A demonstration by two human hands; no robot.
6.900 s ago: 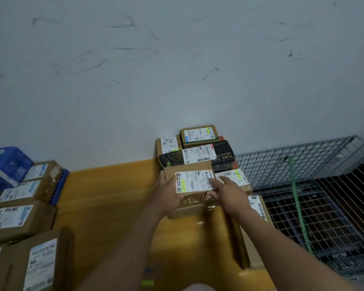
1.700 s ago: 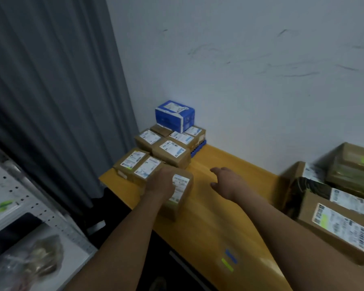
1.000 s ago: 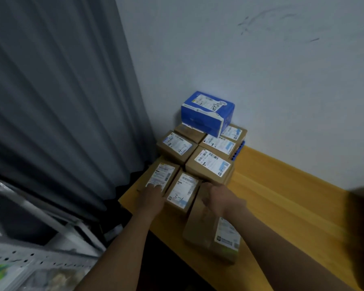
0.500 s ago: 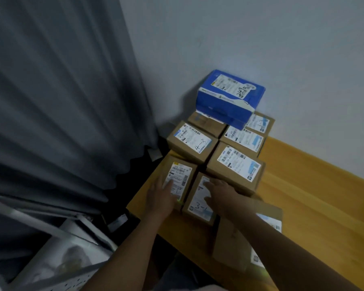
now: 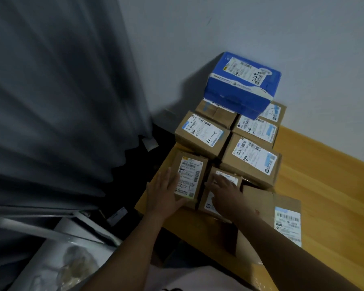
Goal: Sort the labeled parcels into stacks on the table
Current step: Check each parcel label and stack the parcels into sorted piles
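Several brown labeled parcels stand packed together at the left end of the wooden table [image 5: 328, 185]. My left hand [image 5: 165, 194] lies flat, fingers straight, on the left side of the front-left parcel [image 5: 190, 175]. My right hand [image 5: 225, 194] rests with straight fingers on top of the small parcel [image 5: 223, 181] beside it. A larger brown parcel [image 5: 277, 217] with a white label lies just right of my right arm. Behind stand the parcel marked "4-3" [image 5: 202, 133], another labeled parcel [image 5: 252, 158], and a blue box [image 5: 243, 84] on top of the back row.
A grey curtain [image 5: 61, 101] hangs close on the left, past the table's corner. A white wall [image 5: 261, 24] backs the parcels. Below left there is a shelf with a clear bag [image 5: 76, 267]. The table's wood stretches off to the right.
The view has come closer to the parcels. My left hand slid onto the front-left parcel's side, and my right hand stays on the small parcel beside it. The larger parcel lies released on the table.
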